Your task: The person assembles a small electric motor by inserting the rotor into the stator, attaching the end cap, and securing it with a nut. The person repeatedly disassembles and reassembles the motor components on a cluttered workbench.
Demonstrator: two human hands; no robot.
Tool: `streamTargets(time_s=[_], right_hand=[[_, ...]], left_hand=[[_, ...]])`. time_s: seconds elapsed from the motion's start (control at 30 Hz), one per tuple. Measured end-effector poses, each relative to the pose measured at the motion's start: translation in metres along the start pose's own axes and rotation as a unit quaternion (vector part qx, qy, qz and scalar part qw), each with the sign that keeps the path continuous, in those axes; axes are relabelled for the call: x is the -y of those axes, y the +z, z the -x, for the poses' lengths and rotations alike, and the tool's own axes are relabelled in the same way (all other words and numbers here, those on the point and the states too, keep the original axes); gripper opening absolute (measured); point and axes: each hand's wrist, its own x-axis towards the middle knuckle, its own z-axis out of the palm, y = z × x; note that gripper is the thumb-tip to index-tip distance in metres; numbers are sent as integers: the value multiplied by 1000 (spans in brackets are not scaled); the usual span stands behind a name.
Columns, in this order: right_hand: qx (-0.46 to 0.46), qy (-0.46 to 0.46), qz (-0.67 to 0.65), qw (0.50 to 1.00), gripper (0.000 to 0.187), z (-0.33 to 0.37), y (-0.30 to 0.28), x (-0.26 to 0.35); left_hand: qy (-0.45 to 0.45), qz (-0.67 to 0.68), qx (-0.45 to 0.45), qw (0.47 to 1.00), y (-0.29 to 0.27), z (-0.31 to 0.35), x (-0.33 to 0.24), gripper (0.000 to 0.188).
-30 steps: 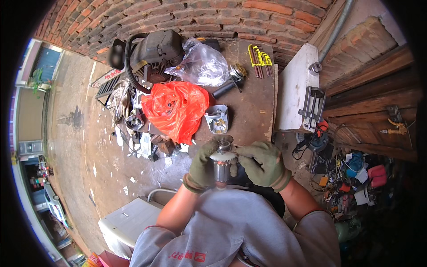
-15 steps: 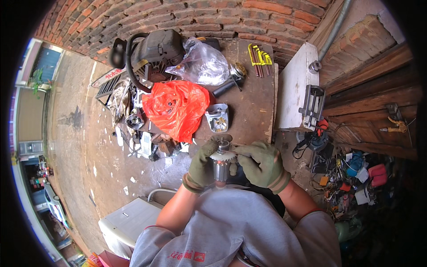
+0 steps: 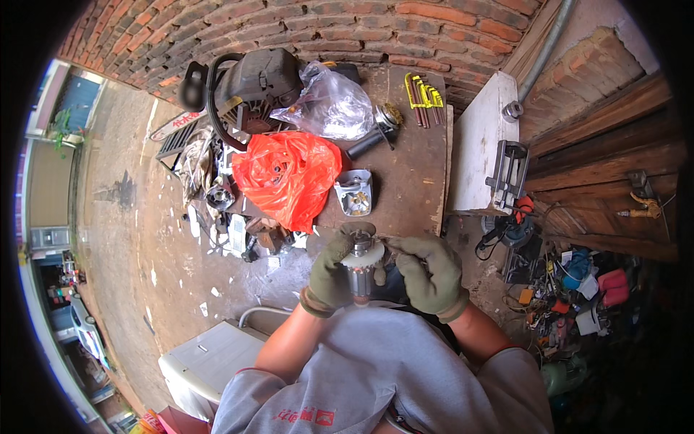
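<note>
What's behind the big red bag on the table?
Behind the red bag sits a crumpled clear plastic bag, with a bulky dark machine left of it. Anything low down, covered by the red bag, can't be seen.

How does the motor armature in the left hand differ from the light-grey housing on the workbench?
The motor armature is held roughly upright by the gloved left hand; the light-grey housing rests on the workbench, untouched. The armature is cylindrical and ribbed, with a pale disc around it; the housing is hollow and open, with brownish smears inside. Both look smaller than the red plastic bag.
</note>
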Motion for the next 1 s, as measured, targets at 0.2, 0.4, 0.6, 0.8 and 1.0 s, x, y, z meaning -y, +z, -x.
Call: streamTargets(time_s=[0.2, 0.4, 0.6, 0.8, 1.0], right_hand=[[49, 68, -84, 993, 24, -11, -9, -22], [166, 239, -182, 939, 43, -38, -7, 26], [177, 51, -21, 983, 37, -38, -9, 4], [135, -69, 93, 984, 29, -38, -13, 4], [89, -61, 39, 993, 17, -30, -5, -11]], left_hand=[[9, -76, 12, 997, 3, 1, -1, 58], [8, -163, 6, 987, 3, 6, -9, 59], [-20, -154, 57, 986, 13, 2, -18, 63], [-33, -203, 13, 978, 5, 3, -18, 69], [-30, -223, 46, 973, 6, 0, -22, 54]])
